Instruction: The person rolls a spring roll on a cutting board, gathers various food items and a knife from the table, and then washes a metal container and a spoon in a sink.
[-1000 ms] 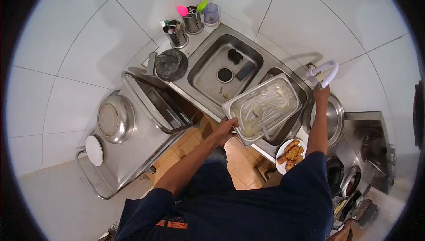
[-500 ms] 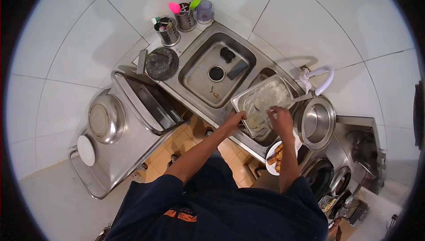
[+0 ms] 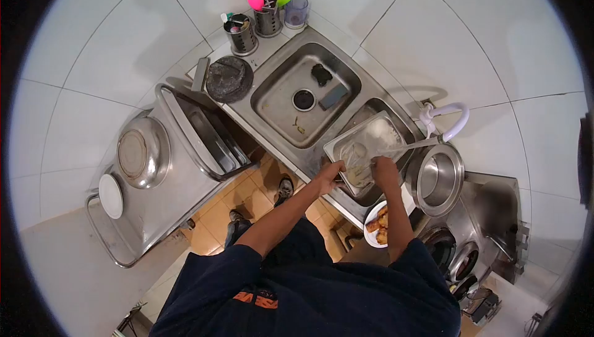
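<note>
Steadying the tray, right of centre: left hand grips its edge, ideally firmly against the falling water; right hand, hold unclear.

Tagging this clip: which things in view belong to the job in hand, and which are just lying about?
Apparently in use:
- shallow rectangular steel pan, gripped by the left hand
- curved white faucet, apparently running
- rectangular two-basin steel sink beneath

Seemingly lying about:
- round white plate with browned food
- round dark-grey stone-like block
- upturned round steel bowl
</note>
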A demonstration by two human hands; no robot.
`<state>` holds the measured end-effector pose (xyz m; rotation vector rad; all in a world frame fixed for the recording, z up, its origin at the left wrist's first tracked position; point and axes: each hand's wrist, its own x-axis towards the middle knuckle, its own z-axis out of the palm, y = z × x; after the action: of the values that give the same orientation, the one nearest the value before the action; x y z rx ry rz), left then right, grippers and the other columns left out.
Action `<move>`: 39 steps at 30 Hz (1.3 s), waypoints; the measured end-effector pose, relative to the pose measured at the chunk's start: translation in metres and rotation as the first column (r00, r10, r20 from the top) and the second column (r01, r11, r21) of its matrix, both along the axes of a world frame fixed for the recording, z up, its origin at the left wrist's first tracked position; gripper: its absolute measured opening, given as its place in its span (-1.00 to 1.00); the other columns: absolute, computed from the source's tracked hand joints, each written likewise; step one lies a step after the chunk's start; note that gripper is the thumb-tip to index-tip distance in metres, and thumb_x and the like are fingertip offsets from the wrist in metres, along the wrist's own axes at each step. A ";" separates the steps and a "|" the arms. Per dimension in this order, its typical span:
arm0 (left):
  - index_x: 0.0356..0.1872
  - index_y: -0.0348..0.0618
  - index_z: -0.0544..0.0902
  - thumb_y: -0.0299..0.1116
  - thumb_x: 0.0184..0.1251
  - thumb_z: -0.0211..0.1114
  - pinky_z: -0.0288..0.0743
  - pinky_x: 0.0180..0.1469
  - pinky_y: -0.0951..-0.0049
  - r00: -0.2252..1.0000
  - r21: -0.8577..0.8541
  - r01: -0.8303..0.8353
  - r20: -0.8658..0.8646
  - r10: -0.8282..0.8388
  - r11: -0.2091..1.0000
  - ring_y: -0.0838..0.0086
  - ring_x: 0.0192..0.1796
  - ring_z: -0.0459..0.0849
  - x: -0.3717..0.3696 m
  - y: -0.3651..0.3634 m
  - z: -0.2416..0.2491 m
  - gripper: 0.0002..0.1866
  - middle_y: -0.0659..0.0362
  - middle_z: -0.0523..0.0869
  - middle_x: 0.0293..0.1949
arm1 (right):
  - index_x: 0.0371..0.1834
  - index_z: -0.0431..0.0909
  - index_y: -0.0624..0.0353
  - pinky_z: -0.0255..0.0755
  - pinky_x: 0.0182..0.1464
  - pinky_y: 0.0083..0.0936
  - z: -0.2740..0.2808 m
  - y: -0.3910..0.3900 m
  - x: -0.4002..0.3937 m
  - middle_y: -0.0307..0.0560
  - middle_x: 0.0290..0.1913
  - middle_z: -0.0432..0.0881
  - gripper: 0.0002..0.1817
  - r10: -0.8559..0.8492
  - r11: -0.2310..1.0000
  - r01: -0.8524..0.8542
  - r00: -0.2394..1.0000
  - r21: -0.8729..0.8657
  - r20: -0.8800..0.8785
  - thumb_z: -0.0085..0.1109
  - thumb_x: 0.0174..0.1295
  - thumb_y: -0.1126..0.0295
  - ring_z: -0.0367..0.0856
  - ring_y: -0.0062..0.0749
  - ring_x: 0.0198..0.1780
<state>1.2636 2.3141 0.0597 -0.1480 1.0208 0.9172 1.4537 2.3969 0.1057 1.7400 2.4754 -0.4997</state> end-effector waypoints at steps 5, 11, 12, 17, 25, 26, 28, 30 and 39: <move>-0.35 -0.17 0.45 -0.40 0.10 0.24 0.55 -0.10 0.06 0.998 -0.006 -0.023 -0.051 0.023 1.000 0.36 -0.38 0.49 -0.001 -0.009 -0.012 -0.84 0.19 0.44 -0.38 | -0.29 0.52 0.25 0.53 -0.14 0.01 -0.035 0.056 0.045 0.26 -0.22 0.63 -0.84 -0.026 0.975 0.000 0.993 0.223 0.114 0.01 0.25 0.39 0.64 0.20 -0.16; 0.18 -0.05 0.22 -0.48 0.06 0.20 0.57 -0.13 0.04 0.999 0.064 0.017 -0.030 -0.015 0.998 0.35 -0.38 0.50 -0.002 -0.011 -0.021 -0.40 0.15 0.45 -0.34 | -0.30 0.52 0.29 0.55 -0.17 -0.06 -0.103 0.079 0.054 0.32 -0.24 0.61 -0.87 -0.066 0.996 0.050 0.975 0.078 0.214 -0.02 0.20 0.48 0.64 0.19 -0.14; 0.05 -0.09 0.32 -0.46 0.10 0.20 0.59 -0.11 0.06 0.999 0.055 0.001 -0.043 0.001 0.998 0.34 -0.32 0.54 -0.002 -0.010 -0.020 -0.56 0.16 0.48 -0.30 | -0.26 0.53 0.29 0.55 -0.16 -0.07 -0.098 0.076 0.048 0.30 -0.23 0.61 -0.86 -0.012 0.999 0.006 0.981 0.034 0.191 -0.02 0.20 0.50 0.64 0.17 -0.14; -0.21 -0.22 0.52 -0.42 0.19 0.18 0.63 -0.05 0.13 0.996 0.018 0.011 -0.091 -0.009 1.000 0.33 -0.23 0.63 0.002 -0.005 -0.038 -0.83 0.18 0.55 -0.24 | -0.04 0.59 0.19 0.55 -0.12 -0.16 -0.046 0.040 0.020 0.12 -0.17 0.63 -0.71 0.294 0.953 -0.302 0.945 -0.033 -0.144 -0.05 0.21 0.54 0.63 0.10 -0.10; -0.30 -0.20 0.50 -0.41 0.25 0.18 0.59 0.07 0.07 0.998 -0.008 0.001 -0.061 -0.001 1.000 0.30 -0.20 0.63 0.006 0.003 -0.031 -0.90 0.16 0.55 -0.23 | 0.03 0.61 0.07 0.55 -0.11 -0.11 -0.020 0.028 0.031 0.02 -0.12 0.63 -0.67 0.455 0.889 -0.458 0.886 -0.016 -0.087 -0.10 0.27 0.49 0.65 0.00 -0.13; -0.31 -0.20 0.50 -0.41 0.26 0.18 0.58 0.08 0.07 0.998 -0.005 0.011 -0.058 -0.012 1.000 0.30 -0.19 0.63 0.006 0.003 -0.031 -0.91 0.16 0.55 -0.21 | 0.02 0.61 0.06 0.55 -0.10 -0.10 -0.025 0.037 0.042 0.03 -0.11 0.62 -0.67 0.425 0.905 -0.425 0.905 -0.002 -0.023 -0.10 0.28 0.47 0.65 0.00 -0.14; -0.28 -0.21 0.51 -0.42 0.23 0.19 0.58 0.09 0.07 0.998 -0.027 0.006 -0.063 -0.008 1.000 0.31 -0.17 0.63 0.009 0.003 -0.038 -0.89 0.17 0.54 -0.19 | -0.01 0.60 0.06 0.60 -0.11 -0.15 -0.025 0.055 0.052 0.01 -0.13 0.65 -0.70 0.274 0.960 -0.280 0.937 -0.001 0.215 0.04 0.20 0.49 0.68 -0.03 -0.14; -0.20 -0.22 0.50 -0.44 0.19 0.21 0.55 0.12 0.06 0.997 -0.023 -0.002 -0.072 0.000 1.000 0.31 -0.11 0.61 0.010 0.003 -0.040 -0.82 0.17 0.53 -0.15 | -0.06 0.60 0.08 0.62 -0.12 -0.15 -0.034 0.065 0.065 0.02 -0.16 0.66 -0.73 0.174 0.977 -0.204 0.937 0.069 0.304 0.10 0.16 0.50 0.69 -0.02 -0.15; 0.31 0.07 0.17 -0.55 0.07 0.23 0.33 0.27 -0.12 0.987 0.028 -0.016 -0.157 0.020 0.999 0.30 0.20 0.38 0.009 0.011 -0.012 -0.27 0.16 0.32 0.17 | 0.02 0.63 -0.02 0.57 -0.11 -0.13 -0.021 0.021 0.025 0.05 -0.13 0.60 -0.68 0.415 0.903 -0.419 0.908 -0.091 -0.053 -0.03 0.27 0.44 0.66 0.03 -0.09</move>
<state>1.2723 2.3249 0.0478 -0.0634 1.1546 0.9703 1.4789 2.4183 0.0844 1.1203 2.6824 -0.5979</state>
